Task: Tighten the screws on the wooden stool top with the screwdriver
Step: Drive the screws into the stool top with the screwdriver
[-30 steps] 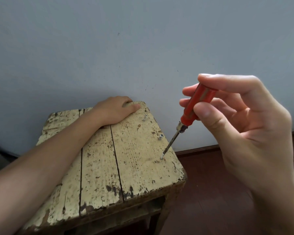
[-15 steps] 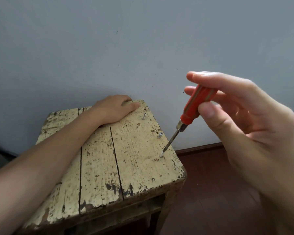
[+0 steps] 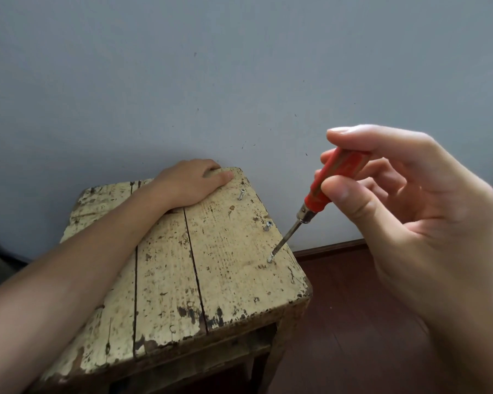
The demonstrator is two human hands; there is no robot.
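Pinching the red screwdriver point(image 3: 322, 189) in its fingers point(image 3: 367, 137), the right hand point(image 3: 427, 223) holds the tip tilted down on a screw point(image 3: 270, 258) near the right edge of the wooden stool top point(image 3: 225, 265), while the left hand point(image 3: 188, 183) curls over the far edge, beside two more screws point(image 3: 241, 194).
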